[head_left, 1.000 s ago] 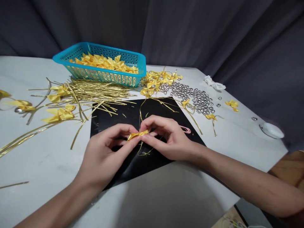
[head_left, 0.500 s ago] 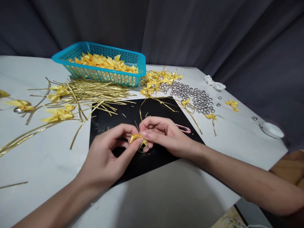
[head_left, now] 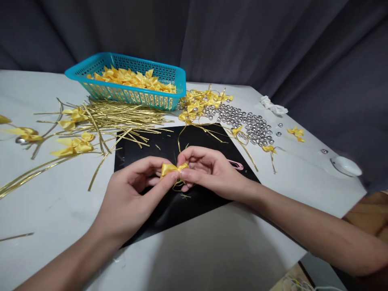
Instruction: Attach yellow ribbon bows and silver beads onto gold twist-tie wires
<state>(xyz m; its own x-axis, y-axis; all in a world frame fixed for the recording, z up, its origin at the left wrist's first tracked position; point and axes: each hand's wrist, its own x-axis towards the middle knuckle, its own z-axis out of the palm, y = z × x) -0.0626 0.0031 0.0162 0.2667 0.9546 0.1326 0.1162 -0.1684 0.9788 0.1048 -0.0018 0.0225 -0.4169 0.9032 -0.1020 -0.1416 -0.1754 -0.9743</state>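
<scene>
Over a black mat [head_left: 209, 139] both of my hands pinch one small yellow ribbon bow [head_left: 173, 167]. My left hand [head_left: 133, 198] holds its left wing between thumb and forefinger. My right hand [head_left: 209, 171] grips the bow's middle, fingers curled, with a thin gold wire tie [head_left: 179, 186] looped under the bow and trailing down to the mat. Both hands are closed on the bow.
A blue basket [head_left: 133, 95] of yellow bows stands at the back. Gold wire ties [head_left: 118, 119] lie heaped to the left with loose bows [head_left: 72, 146]. Silver beads [head_left: 248, 123] and more bows [head_left: 200, 101] are at the right, plus a pink clip [head_left: 236, 164] and a white dish [head_left: 347, 165].
The bow went from a flat strip to a spread bow shape. My right hand twisted the gold tie round its middle, and the pair of hands shifted slightly up.
</scene>
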